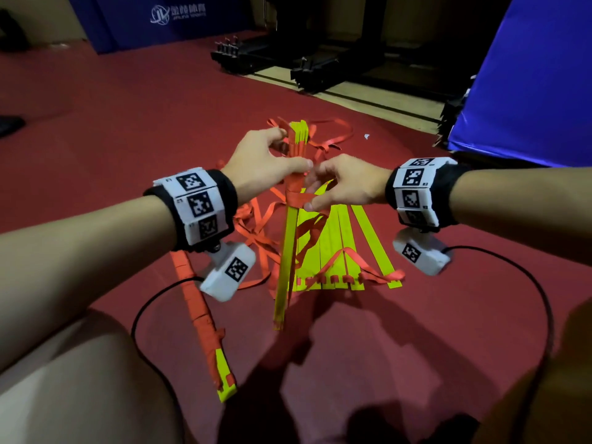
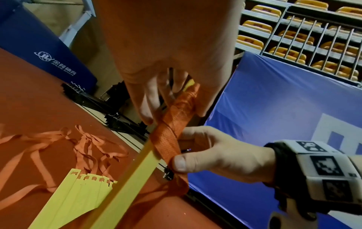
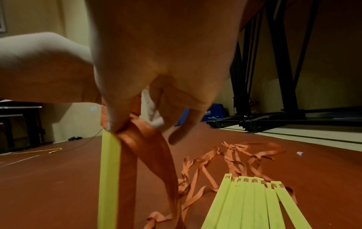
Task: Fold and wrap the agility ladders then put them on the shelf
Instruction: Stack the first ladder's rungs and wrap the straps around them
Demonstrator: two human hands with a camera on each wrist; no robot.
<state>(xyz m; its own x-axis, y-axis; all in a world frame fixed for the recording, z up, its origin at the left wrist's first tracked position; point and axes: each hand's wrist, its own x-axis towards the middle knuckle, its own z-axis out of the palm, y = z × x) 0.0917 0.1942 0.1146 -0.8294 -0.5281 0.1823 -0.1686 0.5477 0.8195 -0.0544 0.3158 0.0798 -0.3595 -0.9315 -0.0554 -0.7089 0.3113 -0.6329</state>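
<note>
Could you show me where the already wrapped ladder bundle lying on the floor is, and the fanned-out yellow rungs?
Orange-wrapped yellow plastic ladder bundle (image 1: 201, 318): head view, on its orange wrapped middle.
Fanned flat yellow plastic rungs (image 1: 333, 248): head view, on one rung's flat face.

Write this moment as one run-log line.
stage: wrapping | left hand: holds rung bundle | right hand: pinches orange strap round it | wrapped ladder: on floor | shelf: not reached
</note>
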